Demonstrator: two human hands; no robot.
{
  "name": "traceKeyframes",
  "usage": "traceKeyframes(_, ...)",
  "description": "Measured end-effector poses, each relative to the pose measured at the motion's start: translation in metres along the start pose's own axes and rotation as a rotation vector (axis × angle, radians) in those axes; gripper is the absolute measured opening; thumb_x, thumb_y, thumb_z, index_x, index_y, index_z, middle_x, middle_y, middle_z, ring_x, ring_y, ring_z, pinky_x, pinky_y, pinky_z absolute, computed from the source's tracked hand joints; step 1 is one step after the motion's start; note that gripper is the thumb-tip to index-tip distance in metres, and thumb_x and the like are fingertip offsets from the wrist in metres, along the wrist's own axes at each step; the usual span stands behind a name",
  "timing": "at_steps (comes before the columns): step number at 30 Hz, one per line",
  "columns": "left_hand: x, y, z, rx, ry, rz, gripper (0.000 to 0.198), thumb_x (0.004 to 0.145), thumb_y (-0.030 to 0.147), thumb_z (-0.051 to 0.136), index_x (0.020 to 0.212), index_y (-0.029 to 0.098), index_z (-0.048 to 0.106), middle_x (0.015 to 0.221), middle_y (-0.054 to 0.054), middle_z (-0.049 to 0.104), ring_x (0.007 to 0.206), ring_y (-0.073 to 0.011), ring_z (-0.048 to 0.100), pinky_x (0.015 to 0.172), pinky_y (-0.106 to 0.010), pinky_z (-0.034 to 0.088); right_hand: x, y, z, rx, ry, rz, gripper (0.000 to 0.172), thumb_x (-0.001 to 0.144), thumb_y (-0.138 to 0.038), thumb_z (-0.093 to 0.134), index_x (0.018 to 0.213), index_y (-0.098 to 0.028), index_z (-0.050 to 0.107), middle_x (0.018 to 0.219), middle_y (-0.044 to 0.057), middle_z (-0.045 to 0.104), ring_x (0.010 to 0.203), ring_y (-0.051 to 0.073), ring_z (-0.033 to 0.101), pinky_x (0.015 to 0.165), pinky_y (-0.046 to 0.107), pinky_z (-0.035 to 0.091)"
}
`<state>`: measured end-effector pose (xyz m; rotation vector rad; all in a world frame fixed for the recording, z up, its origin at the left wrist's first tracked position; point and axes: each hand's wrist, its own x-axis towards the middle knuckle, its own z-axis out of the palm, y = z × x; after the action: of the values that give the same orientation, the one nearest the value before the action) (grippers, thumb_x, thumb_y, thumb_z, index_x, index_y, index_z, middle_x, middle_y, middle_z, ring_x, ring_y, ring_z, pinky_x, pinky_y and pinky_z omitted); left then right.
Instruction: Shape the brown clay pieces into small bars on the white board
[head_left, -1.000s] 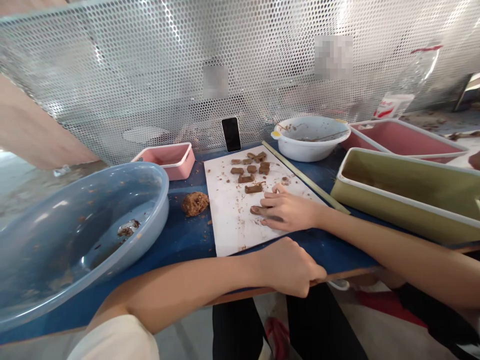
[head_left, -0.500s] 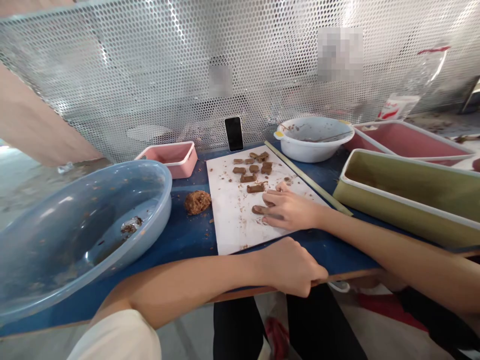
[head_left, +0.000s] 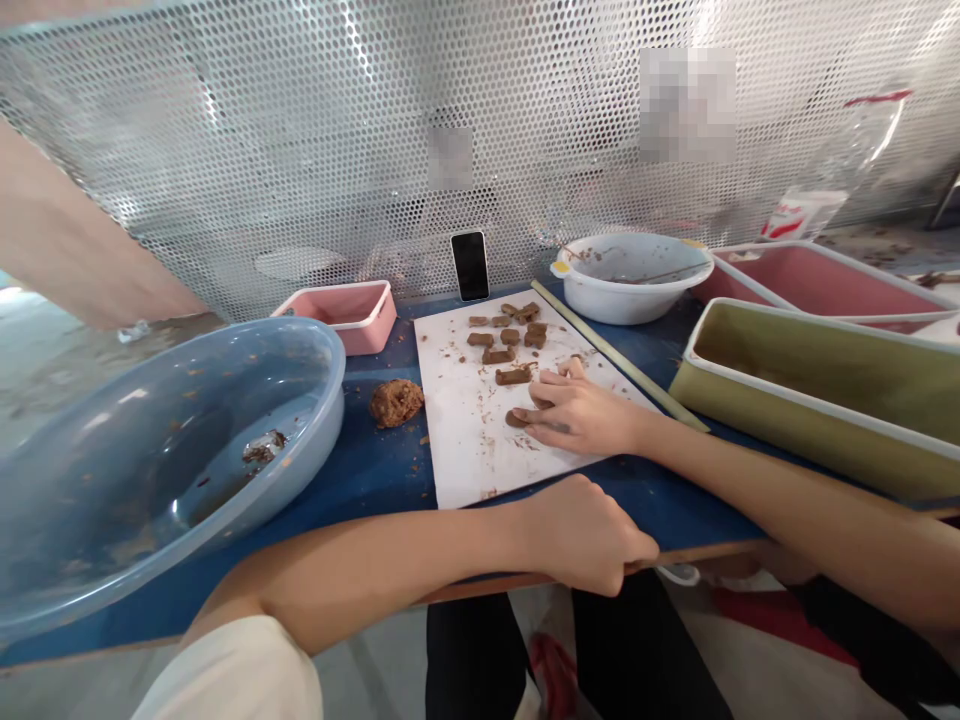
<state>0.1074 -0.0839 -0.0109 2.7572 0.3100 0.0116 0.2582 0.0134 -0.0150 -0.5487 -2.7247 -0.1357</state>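
My right hand point(head_left: 581, 413) is over the white board point(head_left: 465, 470), its fingers bent down around a small piece of brown clay point(head_left: 516, 418). One end of the piece sticks out at the fingertips; the rest is covered. Just beyond lies a short clay roll point(head_left: 514, 376), with several more clay pieces point(head_left: 501, 355) farther up the board. My left hand point(head_left: 589, 535) is closed in a fist at the table's near edge. What its fingers hold, if anything, is hidden. A rough lump of brown clay point(head_left: 396, 402) rests on the blue table left of the board.
A large blue basin point(head_left: 322, 440) is at left, with a small pink box point(head_left: 375, 325) behind it. A phone point(head_left: 470, 266) leans upright against the perforated screen. Along the right are a pale stick point(head_left: 622, 358), a white basin point(head_left: 622, 305), a green trough point(head_left: 795, 410) and a pink trough point(head_left: 840, 270).
My right hand has shifted slightly over the clay piece, and less of the piece shows past the fingertips. My left fist stays at the table edge.
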Motion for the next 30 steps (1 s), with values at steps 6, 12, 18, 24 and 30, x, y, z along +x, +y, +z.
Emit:
traceKeyframes(6,-0.0003,-0.0001,0.0003,0.0,-0.001,-0.006,0.011,0.085,0.014,0.072,0.079,0.021,0.066,0.081,-0.001,0.079,0.069,-0.0184,0.065,0.054,-0.033,0.034,-0.0006,-0.0004,-0.0033,0.003,0.025,0.007,0.05,0.121,-0.044,0.04,0.117,-0.02,0.084,0.094,0.008,0.061,0.091,0.023,0.048,0.084,0.041,0.023)
traceKeyframes(12,-0.0003,-0.0009,0.0016,0.007,-0.004,-0.004,0.009,0.085,0.014,0.072,0.081,0.021,0.067,0.084,-0.001,0.08,0.07,-0.0183,0.066,0.055,-0.032,0.033,-0.0016,0.0021,-0.0035,-0.002,0.026,-0.018,0.047,0.121,-0.043,0.042,0.113,-0.018,0.081,0.094,0.007,0.063,0.089,0.021,0.047,0.084,0.042,0.022)
traceKeyframes(18,-0.0008,0.0004,-0.0018,0.019,-0.017,0.001,0.009,0.086,0.015,0.071,0.082,0.021,0.067,0.082,-0.001,0.079,0.068,-0.0188,0.065,0.054,-0.032,0.033,-0.004,0.0065,0.0024,0.042,0.064,-0.02,0.047,0.119,-0.036,0.046,0.092,-0.018,0.08,0.088,0.006,0.061,0.089,0.02,0.049,0.086,0.043,0.026)
traceKeyframes(24,-0.0011,0.0013,-0.003,0.033,-0.036,-0.003,0.008,0.087,0.016,0.072,0.082,0.021,0.067,0.081,-0.001,0.078,0.068,-0.0185,0.064,0.054,-0.032,0.033,-0.0045,0.0055,0.0024,-0.026,0.033,-0.041,0.043,0.12,-0.039,0.044,0.115,-0.018,0.081,0.094,0.007,0.062,0.091,0.023,0.05,0.084,0.042,0.026)
traceKeyframes(30,0.0,0.0016,-0.0035,0.009,-0.058,-0.008,0.007,0.088,0.015,0.071,0.084,0.02,0.069,0.083,-0.001,0.079,0.071,-0.0188,0.066,0.056,-0.032,0.035,-0.0033,0.0045,0.0015,-0.024,0.027,-0.073,0.046,0.12,-0.042,0.043,0.106,-0.017,0.079,0.091,0.006,0.062,0.089,0.021,0.05,0.086,0.042,0.025)
